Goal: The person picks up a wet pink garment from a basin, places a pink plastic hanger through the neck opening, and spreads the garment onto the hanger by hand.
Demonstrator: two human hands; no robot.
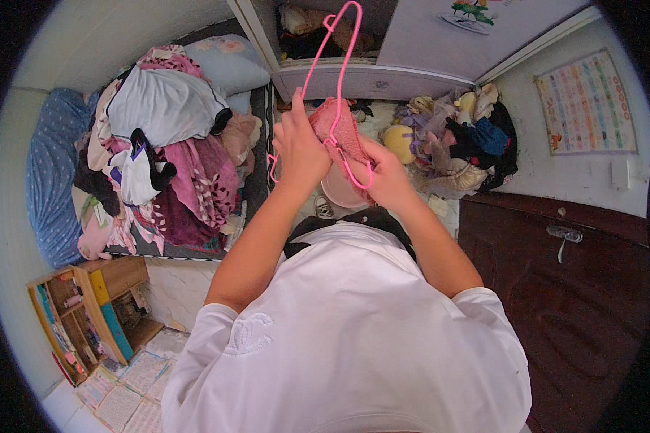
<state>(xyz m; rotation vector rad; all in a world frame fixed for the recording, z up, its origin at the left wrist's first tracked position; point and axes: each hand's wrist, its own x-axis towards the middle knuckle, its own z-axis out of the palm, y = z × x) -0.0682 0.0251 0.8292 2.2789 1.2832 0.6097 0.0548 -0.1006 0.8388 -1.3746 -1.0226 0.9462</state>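
Note:
Both my hands hold up a pink hanger (pixel 342 70) together with a dusty-pink cloth (pixel 344 122) in front of my body. My left hand (pixel 301 146) is at the left edge of the cloth, with one finger pointing up along the hanger's side. My right hand (pixel 384 173) grips the cloth's lower right part beside the hanger's looped end. The cloth lies against the hanger and looks fuzzy; how it is fastened cannot be seen. Below the hands, a pale round basin (pixel 340 189) is partly hidden on the floor.
On the left, a bed bears a heap of clothes (pixel 195 168) and a light-blue pillow (pixel 227 64). More clothes (pixel 482 140) and a yellow plush toy (pixel 398 144) lie at right. A wardrobe (pixel 325 81) stands ahead, a dark door (pixel 563 303) at right, a wooden shelf (pixel 108 279) at lower left.

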